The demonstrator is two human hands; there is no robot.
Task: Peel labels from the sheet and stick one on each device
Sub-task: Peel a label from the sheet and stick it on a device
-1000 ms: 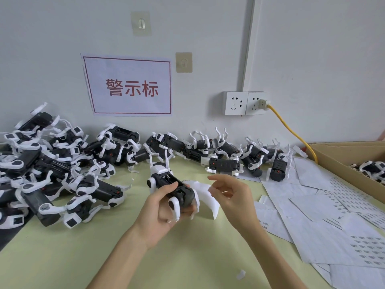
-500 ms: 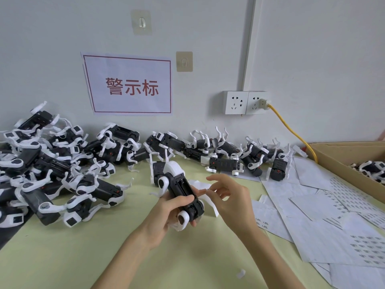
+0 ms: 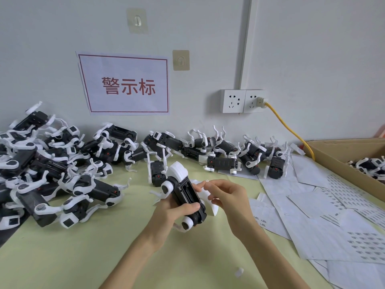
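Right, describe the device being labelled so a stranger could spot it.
Look below the red-lettered wall sign, above the green table. The device there is a black and white toy robot dog. Unlike the piled ones, it is gripped in the left hand.

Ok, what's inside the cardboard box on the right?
A few black-and-white devices lie inside the cardboard box, near its far end. The near wall hides the box floor, and the frame edge cuts off the rest, so the count cannot be told.
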